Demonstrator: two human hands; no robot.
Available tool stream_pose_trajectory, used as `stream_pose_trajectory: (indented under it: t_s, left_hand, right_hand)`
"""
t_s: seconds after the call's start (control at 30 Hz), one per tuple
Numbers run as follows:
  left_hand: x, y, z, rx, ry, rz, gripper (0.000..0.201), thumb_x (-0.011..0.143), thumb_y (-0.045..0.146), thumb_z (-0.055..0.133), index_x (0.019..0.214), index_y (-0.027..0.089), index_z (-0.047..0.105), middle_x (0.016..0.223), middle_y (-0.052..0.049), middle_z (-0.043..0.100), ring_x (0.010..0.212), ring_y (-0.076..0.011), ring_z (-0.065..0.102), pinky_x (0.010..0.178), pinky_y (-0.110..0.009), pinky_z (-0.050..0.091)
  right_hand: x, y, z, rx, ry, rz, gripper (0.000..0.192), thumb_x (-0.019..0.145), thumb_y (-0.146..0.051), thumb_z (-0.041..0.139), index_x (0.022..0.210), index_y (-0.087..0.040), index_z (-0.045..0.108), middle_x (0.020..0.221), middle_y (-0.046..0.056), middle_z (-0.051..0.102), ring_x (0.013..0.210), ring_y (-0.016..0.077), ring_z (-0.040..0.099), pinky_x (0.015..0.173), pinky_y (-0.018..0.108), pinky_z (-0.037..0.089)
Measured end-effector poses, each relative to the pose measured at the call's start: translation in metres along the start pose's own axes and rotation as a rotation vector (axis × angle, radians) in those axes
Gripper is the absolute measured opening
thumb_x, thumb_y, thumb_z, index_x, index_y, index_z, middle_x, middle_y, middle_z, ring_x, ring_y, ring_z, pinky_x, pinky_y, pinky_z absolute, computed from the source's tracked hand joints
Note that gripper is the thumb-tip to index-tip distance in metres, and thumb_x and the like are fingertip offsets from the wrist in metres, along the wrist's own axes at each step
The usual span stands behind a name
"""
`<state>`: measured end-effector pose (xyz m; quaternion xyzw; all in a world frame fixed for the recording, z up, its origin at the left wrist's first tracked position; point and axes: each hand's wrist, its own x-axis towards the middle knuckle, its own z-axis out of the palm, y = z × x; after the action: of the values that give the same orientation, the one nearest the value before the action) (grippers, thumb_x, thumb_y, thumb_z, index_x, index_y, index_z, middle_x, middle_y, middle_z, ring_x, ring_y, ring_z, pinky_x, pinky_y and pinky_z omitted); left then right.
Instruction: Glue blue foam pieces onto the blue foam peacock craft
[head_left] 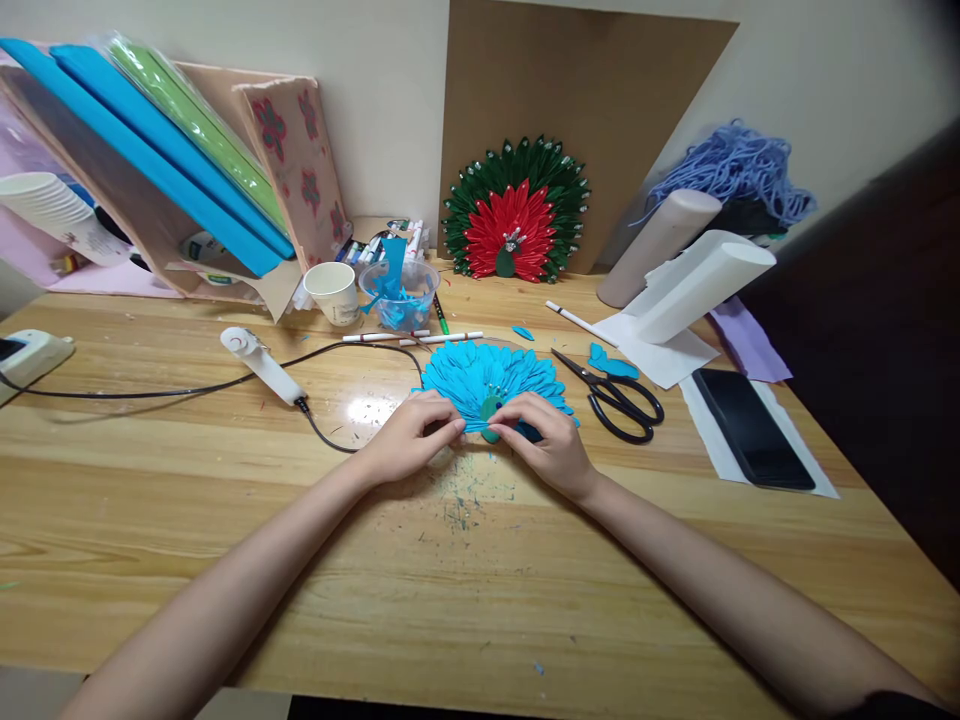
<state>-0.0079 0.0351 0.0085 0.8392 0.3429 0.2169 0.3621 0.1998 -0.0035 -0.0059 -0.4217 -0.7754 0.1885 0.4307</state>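
Observation:
A fan-shaped blue peacock craft (495,365), made of layered feather-like pieces, lies on the wooden table in front of me. Its small green body (490,408) sits at the lower middle. My left hand (416,432) is closed at the craft's lower left edge, thumb and fingers pinching the blue pieces there. Beside the green body, my right hand (551,440) is closed too, thumb and index fingertips pressed together on a blue piece. The right fingers cover part of the craft's lower right. Black-handled scissors (619,400) lie to the right of it.
A white corded tool (262,365) lies left, its black cord running behind my left hand. Behind are a paper cup (332,293), a plastic tub (400,300) of blue scraps and a red-green peacock craft (517,215). A phone (752,428) and paper rolls (705,290) are right.

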Motion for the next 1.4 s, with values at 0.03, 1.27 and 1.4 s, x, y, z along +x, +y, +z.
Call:
stream_pose_trajectory:
  t_s: [0.03, 1.27, 1.4]
  left_hand:
    - [0.0, 0.0, 0.0, -0.001, 0.0, 0.0, 0.035, 0.091, 0.034, 0.041, 0.068, 0.016, 0.062, 0.069, -0.001, 0.06, 0.073, -0.0144, 0.051, 0.072, -0.028, 0.037]
    - [-0.0001, -0.001, 0.0003, -0.027, -0.003, -0.001, 0.035, 0.09, 0.035, 0.041, 0.069, 0.016, 0.062, 0.069, -0.002, 0.061, 0.074, -0.0149, 0.053, 0.073, -0.028, 0.039]
    - [-0.0006, -0.0017, 0.0008, -0.02, -0.001, 0.014, 0.033, 0.09, 0.034, 0.043, 0.069, 0.016, 0.062, 0.069, -0.001, 0.06, 0.075, -0.0148, 0.053, 0.073, -0.028, 0.038]
  right_hand:
    - [0.0, -0.0001, 0.0001, 0.0, -0.001, -0.001, 0.004, 0.084, -0.02, 0.059, 0.084, -0.021, 0.062, 0.079, 0.004, 0.064, 0.076, 0.0163, 0.058, 0.07, 0.032, 0.047]
    - [0.0004, 0.0003, 0.0001, -0.054, 0.03, -0.025, 0.006, 0.081, -0.021, 0.059, 0.086, -0.021, 0.06, 0.076, 0.003, 0.062, 0.073, 0.0168, 0.057, 0.065, 0.031, 0.047]
    - [0.0003, 0.001, 0.0004, -0.05, 0.005, -0.05, 0.006, 0.081, -0.021, 0.06, 0.087, -0.021, 0.061, 0.078, 0.004, 0.062, 0.073, 0.0163, 0.057, 0.064, 0.031, 0.047]
